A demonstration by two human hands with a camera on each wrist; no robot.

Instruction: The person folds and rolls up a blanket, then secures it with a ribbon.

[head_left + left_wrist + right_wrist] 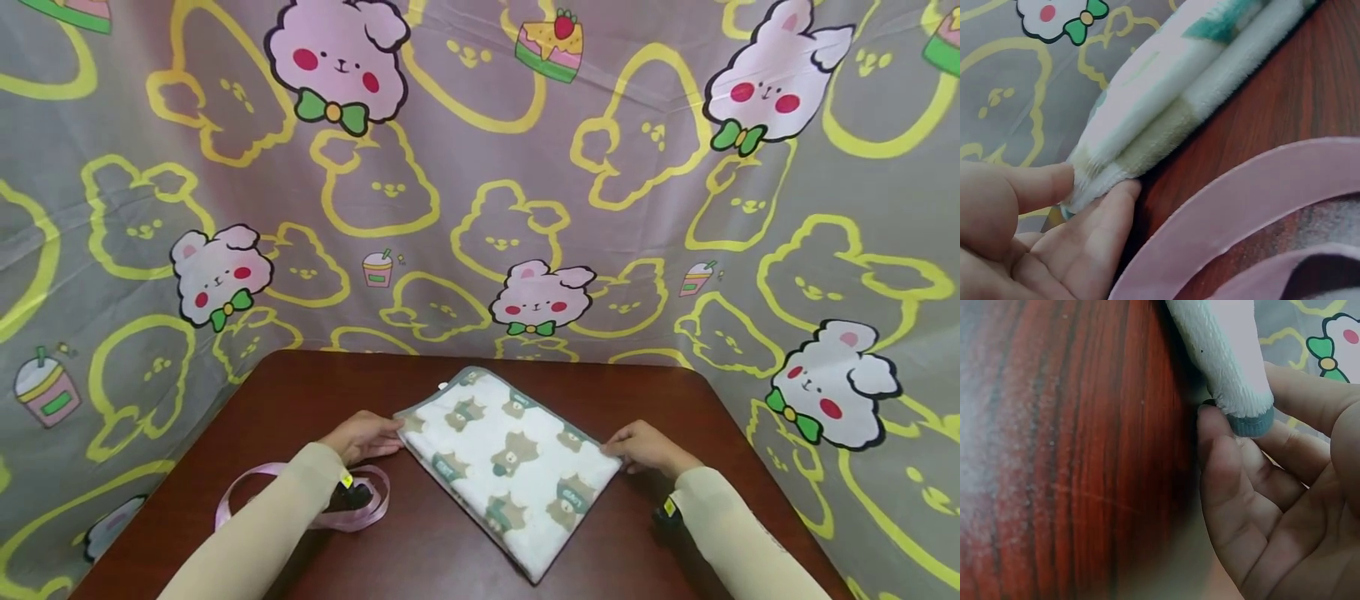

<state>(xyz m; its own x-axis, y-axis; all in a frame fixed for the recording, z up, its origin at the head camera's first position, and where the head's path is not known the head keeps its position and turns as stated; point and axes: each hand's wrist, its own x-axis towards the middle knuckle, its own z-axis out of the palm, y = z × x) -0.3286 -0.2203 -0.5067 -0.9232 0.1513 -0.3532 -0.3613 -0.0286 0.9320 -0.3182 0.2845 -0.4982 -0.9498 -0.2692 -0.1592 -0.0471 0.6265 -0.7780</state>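
A folded white fleecy towel [510, 467] with brown bears and a grey-green edge lies slantwise on the table, one corner pointing toward me. At its left corner my left hand [367, 437] pinches the layers, thumb above and fingers below. The left wrist view shows the towel's fold [1147, 131] with two plush layers stacked between thumb and fingers. My right hand [647, 448] pinches the opposite corner. Close up in the right wrist view, the towel's grey-green trim [1254, 424] sits between the thumb and fingers of that hand [1285, 506].
A pink ribbon loop [375, 510] lies on the dark red-brown wooden table [315, 392], partly beneath my left forearm. Patterned cloth [480, 167] with rabbits and yellow outlines hangs behind the table and along both sides.
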